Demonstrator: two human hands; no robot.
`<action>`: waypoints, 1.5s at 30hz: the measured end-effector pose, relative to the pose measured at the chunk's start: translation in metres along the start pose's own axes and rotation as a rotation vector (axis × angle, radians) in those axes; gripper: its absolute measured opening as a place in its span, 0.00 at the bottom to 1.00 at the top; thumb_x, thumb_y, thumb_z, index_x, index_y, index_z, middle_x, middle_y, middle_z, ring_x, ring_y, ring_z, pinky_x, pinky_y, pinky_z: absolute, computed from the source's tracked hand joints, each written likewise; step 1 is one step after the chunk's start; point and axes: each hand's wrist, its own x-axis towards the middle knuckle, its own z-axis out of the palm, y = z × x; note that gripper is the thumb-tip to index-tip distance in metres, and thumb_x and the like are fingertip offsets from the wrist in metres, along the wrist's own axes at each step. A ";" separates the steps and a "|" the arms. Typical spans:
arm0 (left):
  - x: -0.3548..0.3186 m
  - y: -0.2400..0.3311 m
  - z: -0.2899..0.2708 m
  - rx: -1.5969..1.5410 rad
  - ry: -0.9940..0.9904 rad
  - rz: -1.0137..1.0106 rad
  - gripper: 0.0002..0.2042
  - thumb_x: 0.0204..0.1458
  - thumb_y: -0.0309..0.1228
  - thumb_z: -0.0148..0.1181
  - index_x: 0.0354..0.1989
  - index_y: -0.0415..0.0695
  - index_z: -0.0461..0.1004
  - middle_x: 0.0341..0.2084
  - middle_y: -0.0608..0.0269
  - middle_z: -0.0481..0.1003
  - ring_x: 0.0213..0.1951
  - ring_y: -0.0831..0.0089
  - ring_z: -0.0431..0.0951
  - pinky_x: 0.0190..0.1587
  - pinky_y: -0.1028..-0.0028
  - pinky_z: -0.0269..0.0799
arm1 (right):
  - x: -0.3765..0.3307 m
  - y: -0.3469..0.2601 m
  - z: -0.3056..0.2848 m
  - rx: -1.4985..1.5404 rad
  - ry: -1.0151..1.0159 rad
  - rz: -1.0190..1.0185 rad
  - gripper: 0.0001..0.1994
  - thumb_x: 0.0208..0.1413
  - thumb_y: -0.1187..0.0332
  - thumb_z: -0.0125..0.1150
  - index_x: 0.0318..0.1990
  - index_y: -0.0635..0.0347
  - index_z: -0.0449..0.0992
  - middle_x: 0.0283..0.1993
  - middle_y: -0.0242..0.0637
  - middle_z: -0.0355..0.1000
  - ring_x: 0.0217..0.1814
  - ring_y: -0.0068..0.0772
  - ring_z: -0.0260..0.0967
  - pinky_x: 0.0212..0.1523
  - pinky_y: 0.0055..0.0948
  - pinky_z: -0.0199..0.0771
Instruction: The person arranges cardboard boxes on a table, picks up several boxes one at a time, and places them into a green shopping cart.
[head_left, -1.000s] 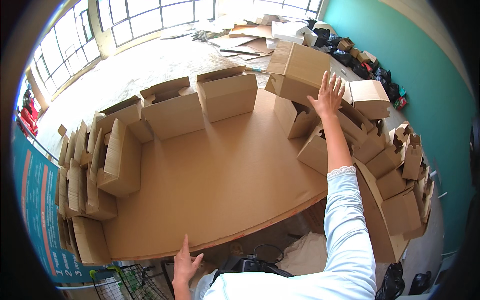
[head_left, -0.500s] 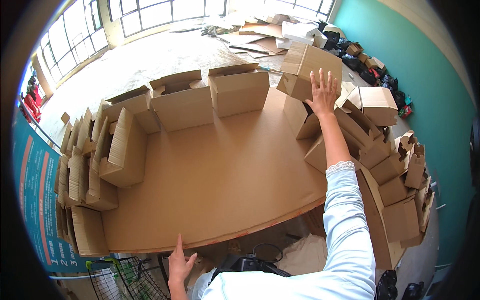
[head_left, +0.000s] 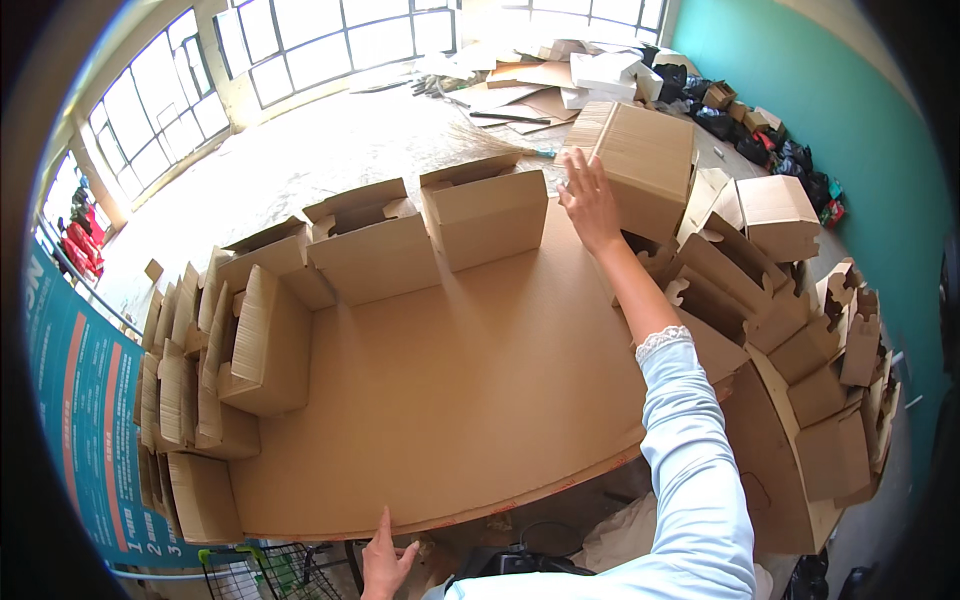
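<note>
Your right hand [head_left: 588, 196] lay flat, fingers spread, against the tall carton [head_left: 645, 165], steadying it. Your left hand [head_left: 383, 562], fingers loose and holding nothing, braced the cardboard tabletop [head_left: 450, 390].

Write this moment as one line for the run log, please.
right hand: on raised cardboard box | left hand: at cardboard tabletop near edge | open boxes along far edge

Boxes [head_left: 484, 215] stand along the table's [head_left: 450, 400] far edge; folded boxes [head_left: 190, 380] stack on its left, more boxes [head_left: 800, 340] at right.
</note>
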 end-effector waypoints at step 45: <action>-0.061 -0.152 -0.060 -0.543 0.811 -0.311 0.13 0.51 0.27 0.55 0.45 0.37 0.71 0.33 0.49 0.77 0.27 0.70 0.80 0.30 0.75 0.74 | -0.123 -0.323 -0.273 1.699 -0.982 -0.951 0.26 0.50 0.63 0.60 0.58 0.58 0.64 0.54 0.51 0.67 0.53 0.49 0.66 0.55 0.36 0.64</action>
